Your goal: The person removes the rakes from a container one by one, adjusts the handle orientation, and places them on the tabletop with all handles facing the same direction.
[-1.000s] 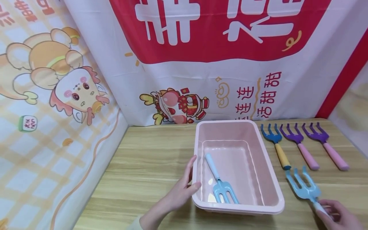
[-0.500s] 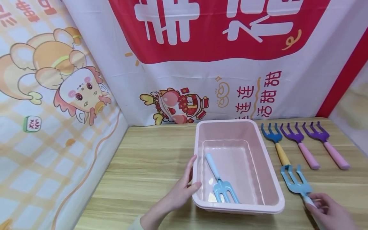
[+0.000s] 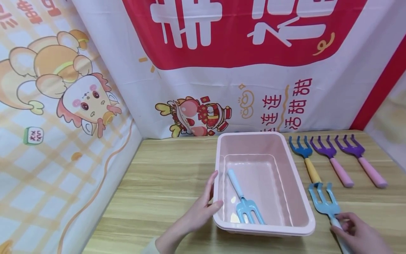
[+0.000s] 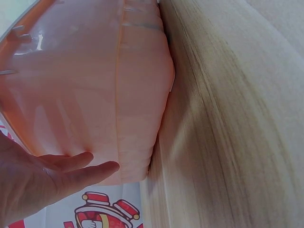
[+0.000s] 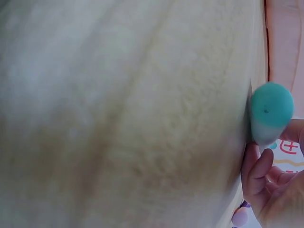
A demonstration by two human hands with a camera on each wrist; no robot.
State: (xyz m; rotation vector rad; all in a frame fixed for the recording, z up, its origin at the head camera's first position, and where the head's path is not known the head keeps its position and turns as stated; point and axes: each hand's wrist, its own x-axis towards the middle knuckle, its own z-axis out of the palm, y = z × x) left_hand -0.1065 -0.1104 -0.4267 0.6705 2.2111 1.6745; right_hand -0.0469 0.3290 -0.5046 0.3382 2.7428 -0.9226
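A pale pink plastic basin [image 3: 263, 231] stands on the table, with a light blue hand fork [image 3: 246, 208] lying inside, tines toward the near end. My left hand [image 3: 200, 210] holds the basin's left side, thumb over the rim; in the left wrist view its fingers [image 4: 90, 171] lie along the outer wall. To the right of the basin, my right hand [image 3: 358, 231] grips the pale handle of a second light blue hand fork [image 3: 328, 204], its tines pointing away from me. The right wrist view shows that handle's rounded teal end [image 5: 272, 105].
Several hand rakes lie in a row at the back right: a blue one with a yellow handle [image 3: 312, 170], and two purple ones with pink handles [image 3: 340, 172] [image 3: 371, 172]. Printed cloth [image 3: 190, 77] hangs behind and at the left of the wooden table [image 3: 158, 183].
My right hand has shifted left with the fork, bringing its tines by the end of the yellow handle and turning it straighter. My left hand and the basin have stayed put.
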